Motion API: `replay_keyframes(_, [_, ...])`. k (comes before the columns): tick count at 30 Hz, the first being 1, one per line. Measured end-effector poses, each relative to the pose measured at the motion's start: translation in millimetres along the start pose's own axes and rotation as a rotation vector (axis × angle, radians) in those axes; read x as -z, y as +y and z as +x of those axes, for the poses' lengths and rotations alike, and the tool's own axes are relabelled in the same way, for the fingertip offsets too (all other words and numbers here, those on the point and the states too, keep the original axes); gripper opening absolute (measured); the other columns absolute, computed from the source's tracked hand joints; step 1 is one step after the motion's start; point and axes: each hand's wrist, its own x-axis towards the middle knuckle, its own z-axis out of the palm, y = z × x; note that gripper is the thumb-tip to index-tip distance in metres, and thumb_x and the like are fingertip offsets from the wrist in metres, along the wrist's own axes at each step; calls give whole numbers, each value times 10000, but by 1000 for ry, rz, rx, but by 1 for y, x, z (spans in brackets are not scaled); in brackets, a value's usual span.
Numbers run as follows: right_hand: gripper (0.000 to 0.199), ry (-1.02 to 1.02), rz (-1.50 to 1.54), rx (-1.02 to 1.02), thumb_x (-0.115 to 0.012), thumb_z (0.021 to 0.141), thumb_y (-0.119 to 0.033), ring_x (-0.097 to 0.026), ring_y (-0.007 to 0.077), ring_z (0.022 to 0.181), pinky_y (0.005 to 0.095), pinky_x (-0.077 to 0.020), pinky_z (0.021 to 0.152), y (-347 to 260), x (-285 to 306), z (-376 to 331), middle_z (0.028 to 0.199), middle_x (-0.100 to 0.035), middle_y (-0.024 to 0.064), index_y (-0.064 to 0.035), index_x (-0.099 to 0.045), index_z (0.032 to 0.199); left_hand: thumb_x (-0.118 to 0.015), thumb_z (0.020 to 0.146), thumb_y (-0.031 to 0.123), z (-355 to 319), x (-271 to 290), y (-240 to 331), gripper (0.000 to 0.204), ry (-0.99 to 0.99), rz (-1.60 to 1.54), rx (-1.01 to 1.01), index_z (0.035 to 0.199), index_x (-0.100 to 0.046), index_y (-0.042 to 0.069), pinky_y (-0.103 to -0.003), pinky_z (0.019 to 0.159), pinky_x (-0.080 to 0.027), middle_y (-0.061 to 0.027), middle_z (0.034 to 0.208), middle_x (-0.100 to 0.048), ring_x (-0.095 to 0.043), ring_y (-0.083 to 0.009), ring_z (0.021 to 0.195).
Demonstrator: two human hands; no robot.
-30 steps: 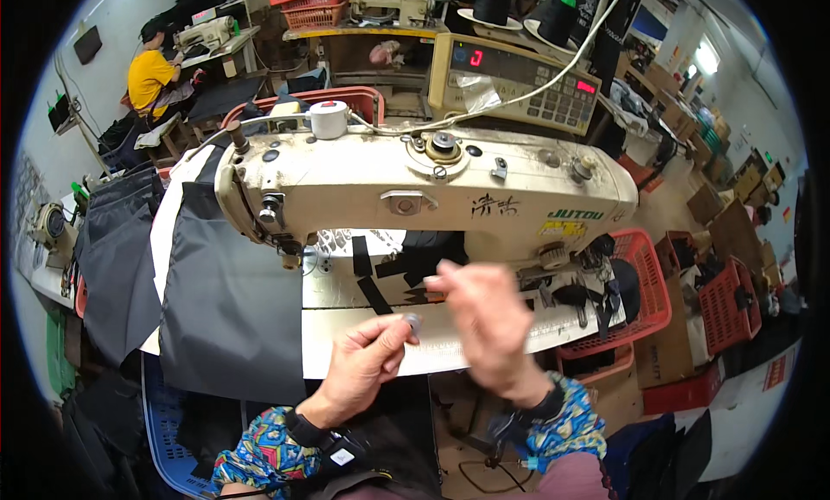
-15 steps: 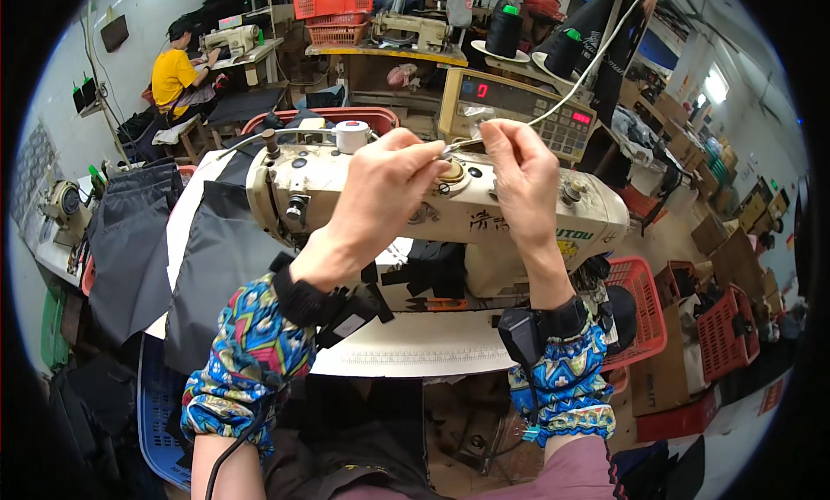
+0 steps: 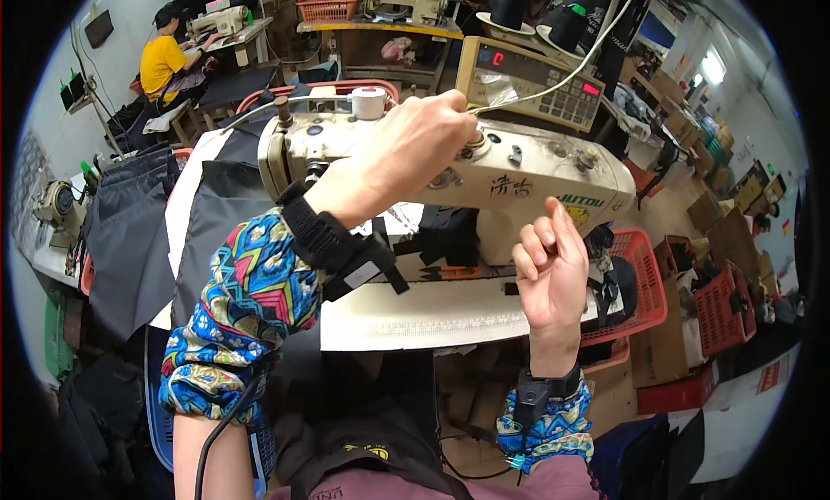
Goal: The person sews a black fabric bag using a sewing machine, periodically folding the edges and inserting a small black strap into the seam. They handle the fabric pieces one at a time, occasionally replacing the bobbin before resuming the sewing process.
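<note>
A cream industrial sewing machine (image 3: 553,176) stands before me with its head lying left to right. My left hand (image 3: 415,154) is over the top of it, closed, its back toward me. A thin white cord (image 3: 536,94) comes down from the upper right and meets its fingers, whose tips are hidden. My right hand (image 3: 553,267) is raised in front of the machine's right part, palm toward me. Its fingers are curled and the index and thumb tips seem pressed together; anything between them is too small to see. Black fabric (image 3: 229,232) lies left of the machine head.
A keypad control box (image 3: 532,85) with red digits stands behind the machine. Orange-handled snips (image 3: 454,273) lie beneath its arm. The white table edge (image 3: 406,323) is nearest me. A red basket (image 3: 635,280) is at right, thread cones (image 3: 506,7) at the back. A person in yellow (image 3: 162,63) sits far left.
My right hand has let go of the cord and come down and toward me, turning palm up. My left hand has shifted right and up to where the cord meets it. The control box's display differs.
</note>
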Motion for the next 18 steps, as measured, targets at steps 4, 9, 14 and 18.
replay_keyframes(4, [291, 198, -234, 213, -476, 1079, -213, -392, 49, 553, 197, -333, 420, 15, 9, -14, 754, -417, -19, -34, -521, 1305, -644, 799, -9, -6, -9, 4, 246, 53, 100, -30, 1045, -647, 0, -376, 688, -587, -136, 961, -654, -701, -322, 816])
replay_keyframes(9, [219, 357, -818, 464, -579, 1032, -139, -416, 47, 556, 227, -327, 461, 8, 40, -29, 696, -528, -15, 11, -691, 1147, -658, 799, 3, -8, 4, 18, 430, -180, 320, -25, 1220, -569, -25, -350, 667, -595, -137, 1001, -632, -721, -296, 841])
replay_keyframes(14, [137, 222, -1676, 1091, -679, 920, -10, -542, 185, 601, 317, -454, 572, -19, 11, -30, 723, -563, 71, -9, -735, 1045, -617, 817, 19, -33, 2, 19, 424, 42, 140, -203, 1229, -567, -69, -333, 614, -585, -185, 1055, -626, -709, -266, 765])
replay_keyframes(18, [185, -278, -2077, 1185, -674, 836, 5, -617, 248, 649, 369, -489, 576, -40, -41, 6, 750, -578, 76, -71, -683, 1004, -629, 838, 33, -132, 10, 52, 452, -25, -271, 12, 1286, -579, 0, -349, 540, -554, -92, 833, -600, -673, -256, 675])
